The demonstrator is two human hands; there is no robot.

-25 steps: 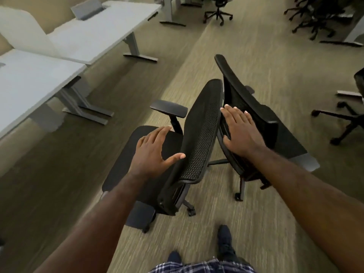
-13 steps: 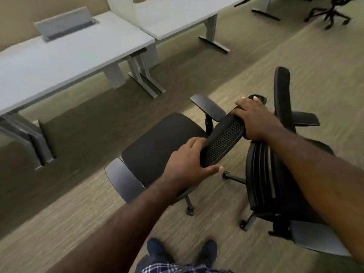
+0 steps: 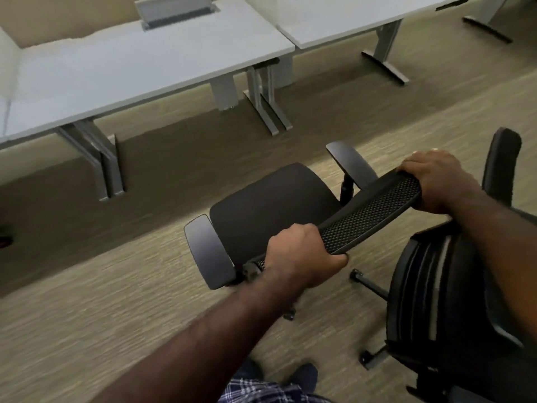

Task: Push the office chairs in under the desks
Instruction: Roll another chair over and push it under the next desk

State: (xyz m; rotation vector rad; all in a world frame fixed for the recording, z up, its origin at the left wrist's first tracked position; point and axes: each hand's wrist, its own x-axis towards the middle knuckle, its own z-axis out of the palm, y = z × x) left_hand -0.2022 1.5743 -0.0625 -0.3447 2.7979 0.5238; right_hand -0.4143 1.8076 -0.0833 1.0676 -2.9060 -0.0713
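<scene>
Both hands now clamped on chair backrest (image 3: 369, 216); chair turned toward desk (image 3: 139, 68), closer.

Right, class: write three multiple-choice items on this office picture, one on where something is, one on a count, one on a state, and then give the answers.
1. Where is the second office chair relative to the held mesh-back chair?
A. to its right
B. under the desk
C. on top of the desk

2. How many hands grip the mesh backrest?
A. none
B. one
C. two

3. What is the state of the held chair?
A. tucked fully under the desk
B. out on the carpet, short of the desk
C. tipped over on its side

Answers: 1 A, it stands at the picture's right edge. 2 C, the left hand and the right hand both clasp its top edge. 3 B, bare carpet shows between its seat and the grey desk.
</scene>
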